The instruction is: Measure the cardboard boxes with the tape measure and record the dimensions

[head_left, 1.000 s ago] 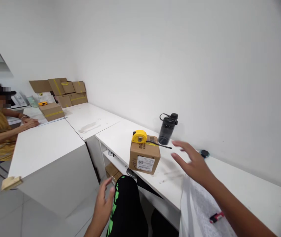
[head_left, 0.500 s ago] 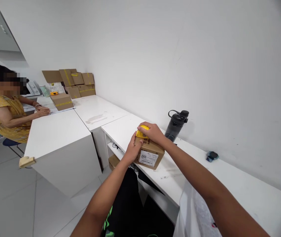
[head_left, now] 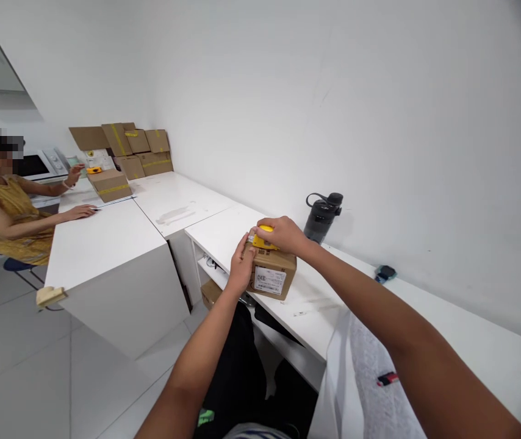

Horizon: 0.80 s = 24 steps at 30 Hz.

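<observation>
A small brown cardboard box (head_left: 283,263) with a white printed label on its near side sits at the front edge of the white desk. My right hand (head_left: 287,235) grips a yellow tape measure (head_left: 263,242) against the top of the box, towards its left end. At the box's left side, my left hand (head_left: 241,268) is closed on the edge, thumb on top near the tape measure. A short piece of pale blade shows at the left of the tape measure; whether my left fingers also touch it I cannot tell.
Behind the box stands a dark water bottle (head_left: 323,217). A watch-like object (head_left: 385,274) lies farther right by the wall. At left, a person in yellow (head_left: 22,213) sits at another desk with a box (head_left: 113,186); cardboard boxes (head_left: 139,141) are stacked behind.
My right hand and the tape measure have turned to lie flatter along the box top. The person at left has raised one hand beside their box. The view has shifted slightly.
</observation>
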{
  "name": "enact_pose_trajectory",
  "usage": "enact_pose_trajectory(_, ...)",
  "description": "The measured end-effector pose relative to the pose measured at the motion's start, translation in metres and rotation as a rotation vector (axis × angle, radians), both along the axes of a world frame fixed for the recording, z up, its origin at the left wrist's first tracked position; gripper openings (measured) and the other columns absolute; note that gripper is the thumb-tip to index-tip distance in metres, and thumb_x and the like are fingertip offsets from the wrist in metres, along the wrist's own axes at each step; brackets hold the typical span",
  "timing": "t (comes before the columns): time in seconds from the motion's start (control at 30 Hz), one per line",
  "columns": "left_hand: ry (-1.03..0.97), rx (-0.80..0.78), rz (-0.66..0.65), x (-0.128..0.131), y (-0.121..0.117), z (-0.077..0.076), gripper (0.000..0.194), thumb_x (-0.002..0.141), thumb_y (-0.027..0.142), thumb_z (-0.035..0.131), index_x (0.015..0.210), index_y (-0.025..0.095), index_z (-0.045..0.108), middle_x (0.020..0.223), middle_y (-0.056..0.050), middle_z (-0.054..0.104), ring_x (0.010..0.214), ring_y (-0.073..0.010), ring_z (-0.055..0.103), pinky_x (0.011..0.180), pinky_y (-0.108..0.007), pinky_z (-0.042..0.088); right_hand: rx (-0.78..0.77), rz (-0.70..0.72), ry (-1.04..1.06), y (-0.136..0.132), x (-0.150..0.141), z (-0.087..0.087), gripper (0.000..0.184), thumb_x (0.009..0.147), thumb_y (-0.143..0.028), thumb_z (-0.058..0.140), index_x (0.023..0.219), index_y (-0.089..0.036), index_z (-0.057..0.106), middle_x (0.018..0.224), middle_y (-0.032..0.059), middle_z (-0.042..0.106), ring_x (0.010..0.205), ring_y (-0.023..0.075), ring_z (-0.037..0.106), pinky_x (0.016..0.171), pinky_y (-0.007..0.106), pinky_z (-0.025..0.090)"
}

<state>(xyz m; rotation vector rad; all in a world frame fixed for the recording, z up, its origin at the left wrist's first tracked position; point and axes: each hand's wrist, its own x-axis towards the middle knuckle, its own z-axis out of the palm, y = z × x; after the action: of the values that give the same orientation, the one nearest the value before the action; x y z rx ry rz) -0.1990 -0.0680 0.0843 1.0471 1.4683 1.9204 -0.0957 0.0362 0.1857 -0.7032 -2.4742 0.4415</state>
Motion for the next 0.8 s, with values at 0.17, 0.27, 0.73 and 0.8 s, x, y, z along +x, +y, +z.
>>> enact_pose_trajectory(0.17,0.074,0.013,0.028,-0.001,0.003,-0.001,0.047,0.088,0.030,0.053,0.135,0.024,0.051,0.140,-0.005,0.053,0.126,-0.0225,0.051,0.108,-0.036,0.039,-0.065,-0.018,0.042,0.019,0.064,-0.005,0.034,0.085,-0.050,0.055,0.089,-0.024,0.076,0.085,0.0031,0.075,0.072,0.0200,0.064,0.064,0.031,0.046)
enact_pose_trajectory(0.27,0.067,0.006,0.052,-0.001,0.007,-0.003,0.045,0.088,0.030,0.053,0.133,0.025,0.052,0.139,-0.005,0.054,0.127,-0.0221,0.050,0.109,-0.036,0.038,-0.171,-0.077,0.116,0.032,0.106,-0.014,0.034,0.082,-0.050,0.058,0.088,-0.022,0.077,0.093,0.0052,0.075,0.078,0.0216,0.065,0.058,0.029,0.048)
enact_pose_trajectory(0.73,0.023,0.052,0.105,0.004,0.014,-0.004,0.043,0.086,0.030,0.053,0.128,0.021,0.053,0.135,-0.007,0.056,0.125,-0.0214,0.051,0.107,-0.033,0.038,-0.003,-0.130,0.146,0.022,0.063,-0.001,0.034,0.084,-0.051,0.056,0.083,-0.023,0.075,0.085,0.0036,0.076,0.077,0.0220,0.066,0.067,0.032,0.045)
enact_pose_trajectory(0.8,0.031,0.047,0.100,0.006,0.014,-0.003,0.043,0.086,0.029,0.053,0.128,0.020,0.053,0.135,-0.008,0.055,0.126,-0.0214,0.050,0.108,-0.034,0.037,-0.014,-0.122,0.137,0.015,0.038,0.000,0.035,0.085,-0.053,0.055,0.085,-0.024,0.075,0.086,0.0031,0.076,0.079,0.0222,0.066,0.067,0.031,0.044)
